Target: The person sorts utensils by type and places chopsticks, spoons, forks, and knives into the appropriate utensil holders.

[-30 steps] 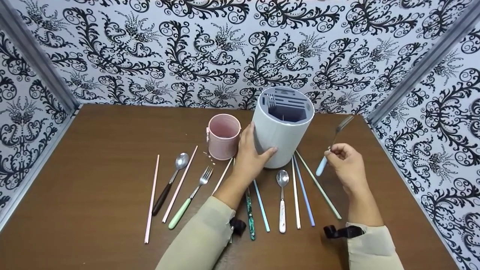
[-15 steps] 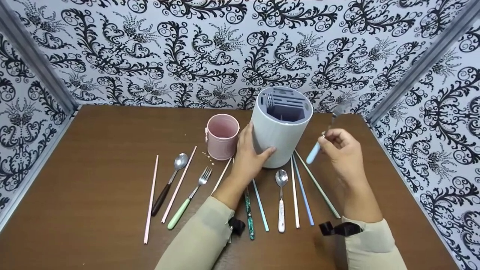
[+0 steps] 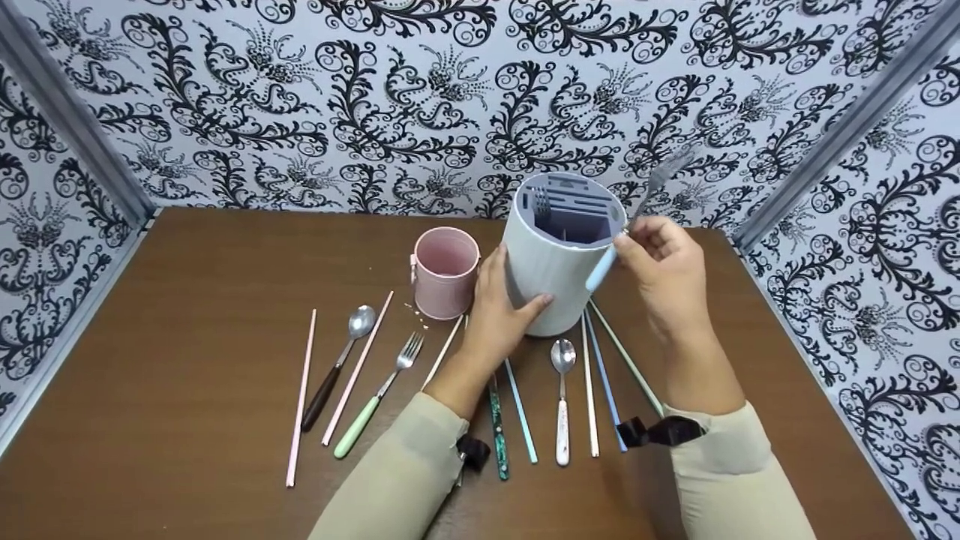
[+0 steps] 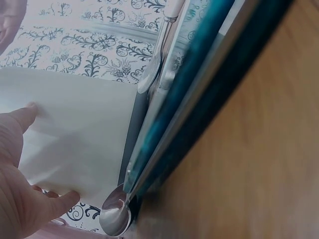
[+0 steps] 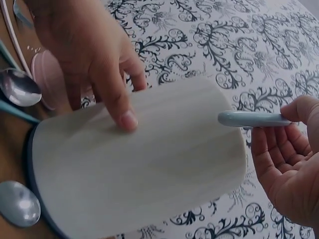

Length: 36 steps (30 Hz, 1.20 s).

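Observation:
My left hand (image 3: 496, 311) grips the lower side of a white cylindrical cutlery holder (image 3: 559, 289), thumb in front and fingers along its left side. The holder's grey slotted top shows fork tines (image 3: 541, 202) near the left of its opening. Between thumb and fingers, my right hand (image 3: 675, 281) pinches a fork (image 3: 602, 268) near the neck. Its light blue handle points down beside the holder's upper right side, tines up and to the right. In the right wrist view, the fork's handle (image 5: 249, 119) overlaps the holder's rim end.
A pink cup (image 3: 444, 289) stands left of the holder. Around the front lie a dark-handled spoon (image 3: 322, 397), a green-handled fork (image 3: 360, 426), a white-handled spoon (image 3: 563, 427) and several chopsticks (image 3: 301, 405). Patterned walls (image 3: 375, 112) enclose the brown table (image 3: 225, 300).
My right hand has carried the fork left and upward, from the table's right side to the holder's rim. My left hand and the holder have stayed in place.

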Each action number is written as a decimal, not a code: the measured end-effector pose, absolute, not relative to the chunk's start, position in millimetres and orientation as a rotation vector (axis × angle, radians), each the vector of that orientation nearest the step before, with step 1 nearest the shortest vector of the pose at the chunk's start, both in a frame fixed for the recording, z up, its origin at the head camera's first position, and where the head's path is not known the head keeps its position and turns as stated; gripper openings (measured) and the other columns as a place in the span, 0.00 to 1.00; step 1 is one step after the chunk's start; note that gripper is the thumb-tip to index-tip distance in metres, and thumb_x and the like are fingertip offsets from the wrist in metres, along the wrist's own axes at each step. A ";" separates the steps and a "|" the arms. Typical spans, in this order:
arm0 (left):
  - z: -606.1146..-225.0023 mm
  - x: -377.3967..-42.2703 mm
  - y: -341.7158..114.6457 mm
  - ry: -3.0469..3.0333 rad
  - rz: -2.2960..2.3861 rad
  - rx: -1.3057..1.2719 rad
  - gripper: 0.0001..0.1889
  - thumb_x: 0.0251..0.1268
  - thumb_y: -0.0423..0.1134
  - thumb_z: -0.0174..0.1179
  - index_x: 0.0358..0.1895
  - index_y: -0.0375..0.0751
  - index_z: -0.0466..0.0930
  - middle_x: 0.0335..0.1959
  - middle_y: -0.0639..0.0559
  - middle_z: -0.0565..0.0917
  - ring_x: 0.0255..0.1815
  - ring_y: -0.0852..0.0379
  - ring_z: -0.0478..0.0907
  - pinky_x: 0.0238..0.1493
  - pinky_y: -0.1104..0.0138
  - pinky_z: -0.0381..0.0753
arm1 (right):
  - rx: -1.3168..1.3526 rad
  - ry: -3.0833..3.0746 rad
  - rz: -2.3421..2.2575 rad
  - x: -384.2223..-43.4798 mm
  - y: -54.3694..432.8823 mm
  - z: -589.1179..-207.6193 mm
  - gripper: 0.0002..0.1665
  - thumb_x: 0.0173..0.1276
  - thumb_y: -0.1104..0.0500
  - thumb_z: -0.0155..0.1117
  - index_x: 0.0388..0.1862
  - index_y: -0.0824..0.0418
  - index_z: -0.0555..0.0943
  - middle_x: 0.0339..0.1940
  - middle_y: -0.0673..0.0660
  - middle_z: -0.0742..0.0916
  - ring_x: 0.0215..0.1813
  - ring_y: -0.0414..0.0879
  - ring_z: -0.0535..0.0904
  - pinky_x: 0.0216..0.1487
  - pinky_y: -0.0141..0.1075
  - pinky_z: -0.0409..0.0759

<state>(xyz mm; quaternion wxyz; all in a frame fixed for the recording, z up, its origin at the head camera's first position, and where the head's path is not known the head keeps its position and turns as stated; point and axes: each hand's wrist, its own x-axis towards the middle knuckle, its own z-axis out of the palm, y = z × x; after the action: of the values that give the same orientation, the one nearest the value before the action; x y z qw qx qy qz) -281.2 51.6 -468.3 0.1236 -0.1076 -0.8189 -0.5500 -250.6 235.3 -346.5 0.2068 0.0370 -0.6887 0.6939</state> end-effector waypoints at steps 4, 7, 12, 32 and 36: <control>-469.1 -280.2 51.9 -2.374 -1.596 -0.332 0.53 0.60 0.47 0.76 0.82 0.37 0.53 0.80 0.37 0.62 0.81 0.41 0.61 0.82 0.51 0.62 | 0.153 -1.845 1.983 -256.1 228.0 -342.5 0.09 0.67 0.77 0.62 0.39 0.65 0.79 0.34 0.54 0.84 0.35 0.43 0.82 0.39 0.33 0.88; -469.4 -279.8 53.0 -2.384 -1.594 -0.336 0.53 0.60 0.47 0.76 0.82 0.37 0.52 0.80 0.37 0.63 0.81 0.40 0.61 0.82 0.50 0.62 | 0.158 -1.783 2.004 -259.3 224.7 -338.6 0.09 0.68 0.77 0.61 0.38 0.65 0.79 0.33 0.54 0.84 0.34 0.43 0.82 0.39 0.34 0.88; -468.5 -280.2 53.7 -2.387 -1.591 -0.326 0.53 0.59 0.47 0.76 0.82 0.37 0.53 0.80 0.37 0.63 0.81 0.41 0.61 0.82 0.51 0.61 | 0.144 -1.712 2.003 -266.7 219.4 -331.3 0.07 0.69 0.76 0.62 0.40 0.66 0.79 0.35 0.54 0.84 0.36 0.43 0.82 0.41 0.34 0.89; -468.7 -281.3 52.9 -2.380 -1.571 -0.316 0.53 0.59 0.48 0.77 0.82 0.38 0.53 0.79 0.37 0.63 0.80 0.40 0.63 0.81 0.51 0.64 | 0.185 -2.001 1.620 -302.7 201.3 -339.4 0.08 0.67 0.68 0.68 0.44 0.68 0.81 0.39 0.52 0.83 0.43 0.42 0.81 0.46 0.31 0.85; -468.4 -281.4 51.2 -2.376 -1.563 -0.321 0.53 0.59 0.47 0.76 0.82 0.37 0.53 0.79 0.36 0.64 0.80 0.40 0.63 0.81 0.51 0.64 | 0.203 -2.098 1.538 -305.8 199.6 -344.9 0.12 0.68 0.66 0.69 0.47 0.73 0.81 0.42 0.53 0.84 0.46 0.43 0.81 0.50 0.32 0.84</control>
<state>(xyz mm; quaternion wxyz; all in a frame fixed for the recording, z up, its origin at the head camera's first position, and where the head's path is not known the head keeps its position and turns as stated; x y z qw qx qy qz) -281.4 51.2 -468.4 0.1392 -0.1112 -0.8220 -0.5408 -305.8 199.6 -344.9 0.2632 0.0750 -0.7757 0.5687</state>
